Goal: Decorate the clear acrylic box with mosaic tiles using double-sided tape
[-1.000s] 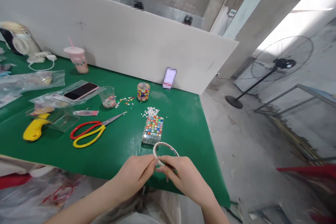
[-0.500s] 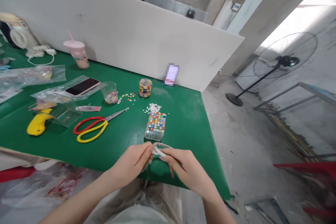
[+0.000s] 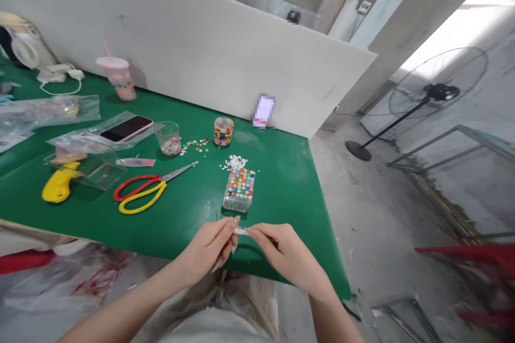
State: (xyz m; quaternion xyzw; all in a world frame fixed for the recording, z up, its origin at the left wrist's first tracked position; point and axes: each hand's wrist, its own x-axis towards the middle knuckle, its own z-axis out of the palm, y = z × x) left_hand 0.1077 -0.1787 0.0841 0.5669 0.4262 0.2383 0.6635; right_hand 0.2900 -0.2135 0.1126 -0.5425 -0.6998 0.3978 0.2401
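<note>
A small white strip (image 3: pixel 242 231) is pinched between my two hands, just past the near edge of the box. My left hand (image 3: pixel 209 246) grips its left end with the thumb and fingers closed. The right end is in the fingertips of my right hand (image 3: pixel 284 249); much of the strip is hidden by fingers. Right ahead of them lies a clear box (image 3: pixel 238 206) whose top is covered in coloured mosaic tiles (image 3: pixel 241 182). A pile of tiny white chips (image 3: pixel 235 162) sits behind it.
Left on the green table (image 3: pixel 193 225) are red-and-yellow scissors (image 3: pixel 140 193), a yellow-handled tool (image 3: pixel 60 185), a clear cup of tiles (image 3: pixel 169 142) and a phone (image 3: pixel 126 128). A tiled round jar (image 3: pixel 223 132) and an upright phone (image 3: pixel 263 111) stand behind. A white panel (image 3: pixel 193 59) borders the back.
The white strip showed as a curved loop between my hands before; now only a short piece shows between the fingertips. My right fingers have closed up more on it.
</note>
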